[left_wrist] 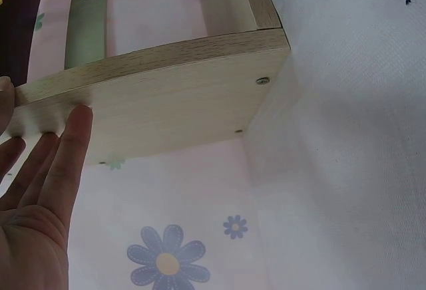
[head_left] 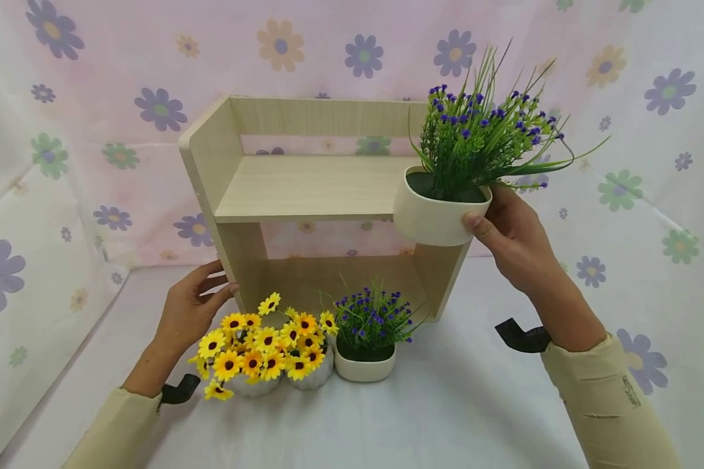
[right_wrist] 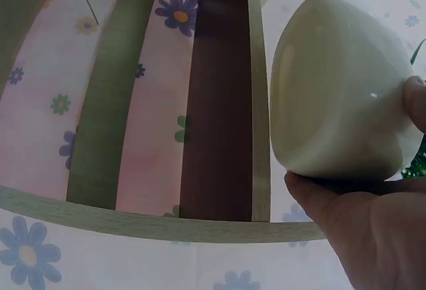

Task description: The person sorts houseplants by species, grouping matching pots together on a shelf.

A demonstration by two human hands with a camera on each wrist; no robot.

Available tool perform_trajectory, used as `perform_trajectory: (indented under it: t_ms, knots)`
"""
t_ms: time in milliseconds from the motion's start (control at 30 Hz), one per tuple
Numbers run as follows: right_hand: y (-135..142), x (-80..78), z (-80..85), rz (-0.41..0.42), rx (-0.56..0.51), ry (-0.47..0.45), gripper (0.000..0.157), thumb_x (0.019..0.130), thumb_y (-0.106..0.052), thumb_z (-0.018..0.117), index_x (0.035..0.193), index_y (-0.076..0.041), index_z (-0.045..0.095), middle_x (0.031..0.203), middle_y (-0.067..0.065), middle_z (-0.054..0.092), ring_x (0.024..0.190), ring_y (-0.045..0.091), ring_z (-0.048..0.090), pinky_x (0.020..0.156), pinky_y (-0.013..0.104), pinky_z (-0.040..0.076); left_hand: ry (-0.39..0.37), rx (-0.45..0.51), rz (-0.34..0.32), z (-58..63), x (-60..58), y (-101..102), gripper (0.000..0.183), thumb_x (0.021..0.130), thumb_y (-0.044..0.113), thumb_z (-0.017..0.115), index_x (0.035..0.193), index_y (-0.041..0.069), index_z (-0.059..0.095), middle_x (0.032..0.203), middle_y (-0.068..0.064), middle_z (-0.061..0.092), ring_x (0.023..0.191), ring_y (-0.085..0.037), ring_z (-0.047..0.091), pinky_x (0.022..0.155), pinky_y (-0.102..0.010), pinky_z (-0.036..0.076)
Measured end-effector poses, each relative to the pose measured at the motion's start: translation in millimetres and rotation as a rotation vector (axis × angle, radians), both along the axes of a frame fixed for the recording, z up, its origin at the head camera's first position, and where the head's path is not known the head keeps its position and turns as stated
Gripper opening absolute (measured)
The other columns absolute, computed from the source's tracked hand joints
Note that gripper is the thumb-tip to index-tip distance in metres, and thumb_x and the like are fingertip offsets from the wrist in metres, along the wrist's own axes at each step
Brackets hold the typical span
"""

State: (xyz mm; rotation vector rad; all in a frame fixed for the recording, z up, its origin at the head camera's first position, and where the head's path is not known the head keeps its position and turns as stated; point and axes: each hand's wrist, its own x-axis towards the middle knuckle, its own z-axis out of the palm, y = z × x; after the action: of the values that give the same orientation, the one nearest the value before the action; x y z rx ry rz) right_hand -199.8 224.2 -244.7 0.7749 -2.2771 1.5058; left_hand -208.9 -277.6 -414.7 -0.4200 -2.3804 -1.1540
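The left hand (head_left: 190, 303), fingers extended against a pale wood-grain two-tier shelf (head_left: 317, 185), seems to steady it. Yellow flowers in grey pots (head_left: 266, 342) and a purple-flowered plant in a low cream pot (head_left: 366, 370) stand in front. The right hand (head_left: 513, 241) pinches a smooth cream pot of purple flowers (head_left: 440, 215), raised by the upper tier's right end: apparently mid-placing, which calls for a level approach. White counter (head_left: 446, 404); pink flower-printed cloth (head_left: 328, 65) behind.

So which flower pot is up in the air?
The cream pot of purple flowers in the right hand; the other purple-flowered pot and both yellow-flowered pots stand on the table.
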Motion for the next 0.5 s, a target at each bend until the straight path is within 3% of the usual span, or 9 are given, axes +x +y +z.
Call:
perform_trajectory:
  t_ms: [133,267,500]
  knots:
    - [-5.7,-5.1,3.1,-0.048,0.044,-0.011,0.061,0.11,-0.018,0.058,0.164,-0.006,0.032,0.152,0.011,0.053,0.141,0.029,0.055,0.118,0.033,0.046,0.0,0.001,-0.003,-0.2,0.0,0.1,0.06,0.1,0.01,0.074,0.156,0.016,0.054,0.148,-0.014,0.062,0.121,-0.041,0.07,0.089,-0.008,0.053]
    - [-13.0,-13.5,6.3,-0.04,0.048,-0.006,0.065,0.111,-0.018,0.055,0.168,-0.012,0.024,0.159,0.011,0.047,0.147,0.035,0.049,0.123,0.052,0.039,-0.001,0.005,-0.005,-0.4,-0.1,0.2,0.06,0.1,0.01,0.074,0.156,0.017,0.054,0.149,-0.013,0.062,0.121,-0.041,0.069,0.089,-0.008,0.053]
    - [-21.1,-29.7,10.6,-0.012,0.039,-0.034,0.067,0.113,-0.021,0.051,0.17,-0.014,0.016,0.164,0.014,0.039,0.15,0.035,0.043,0.127,0.058,0.031,-0.011,0.003,-0.005,0.1,0.8,0.1,0.059,0.101,0.01,0.074,0.156,0.016,0.054,0.149,-0.014,0.062,0.122,-0.041,0.069,0.09,-0.008,0.053]
